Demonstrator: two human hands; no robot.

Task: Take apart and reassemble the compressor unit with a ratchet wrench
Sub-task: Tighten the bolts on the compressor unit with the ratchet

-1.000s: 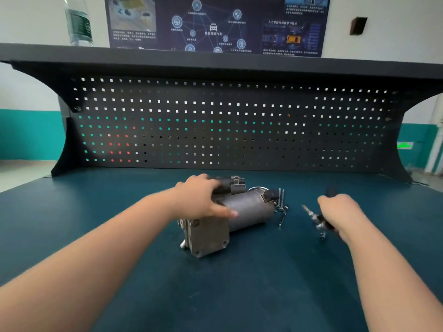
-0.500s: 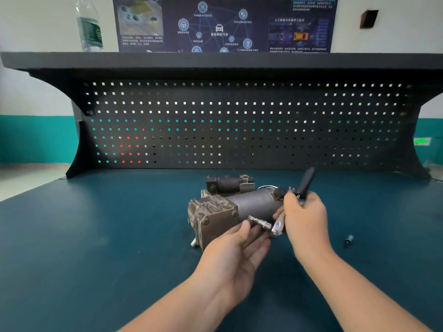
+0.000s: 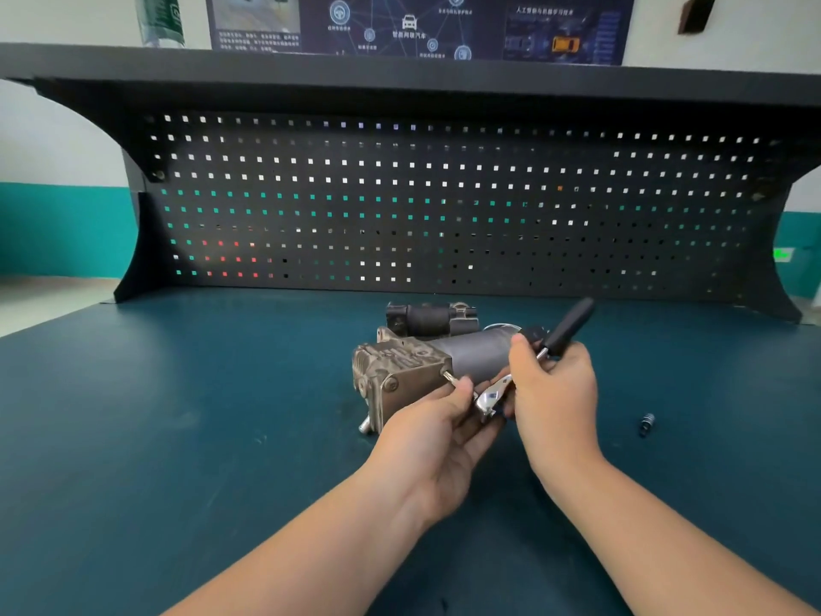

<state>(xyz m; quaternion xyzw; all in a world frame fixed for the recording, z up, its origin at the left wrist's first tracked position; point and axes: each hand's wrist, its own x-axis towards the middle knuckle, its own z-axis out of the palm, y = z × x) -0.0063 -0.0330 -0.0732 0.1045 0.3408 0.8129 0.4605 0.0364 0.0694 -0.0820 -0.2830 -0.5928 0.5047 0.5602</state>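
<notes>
Right hand (image 3: 555,384) grip clenched round ratchet wrench (image 3: 524,371) handle. Left hand (image 3: 440,424) pinches its extension, tip at compressor unit (image 3: 426,362) near face. Compressor mid worktop (image 3: 177,415); loose socket (image 3: 646,423) right, apart.

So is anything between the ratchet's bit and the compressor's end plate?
Nothing visible. The left hand guides the extension, and its tip already sits at the compressor end plate. The right hand grips the ratchet.
</notes>
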